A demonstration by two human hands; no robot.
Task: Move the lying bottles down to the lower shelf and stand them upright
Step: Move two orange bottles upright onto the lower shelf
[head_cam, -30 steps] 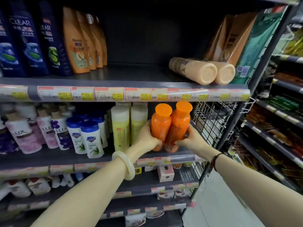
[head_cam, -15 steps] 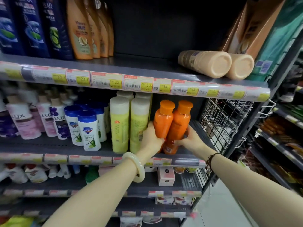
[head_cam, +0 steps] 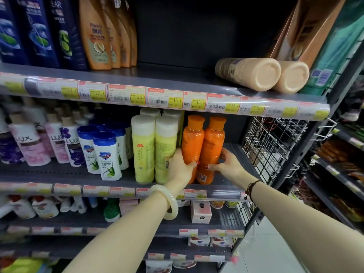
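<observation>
Two orange bottles point(head_cam: 202, 150) stand mid-frame on the lower shelf point(head_cam: 59, 172), left hand point(head_cam: 180, 167) and right hand point(head_cam: 226, 164) each wrapped around one; letting go, then reaching for the two beige bottles point(head_cam: 262, 73) lying upper right, looks next.

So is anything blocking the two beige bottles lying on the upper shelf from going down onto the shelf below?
Nothing visible blocks them. The beige bottles lie at the upper shelf's open front. On the lower shelf, bare space shows right of the orange bottles, though both hands are on those.
</observation>
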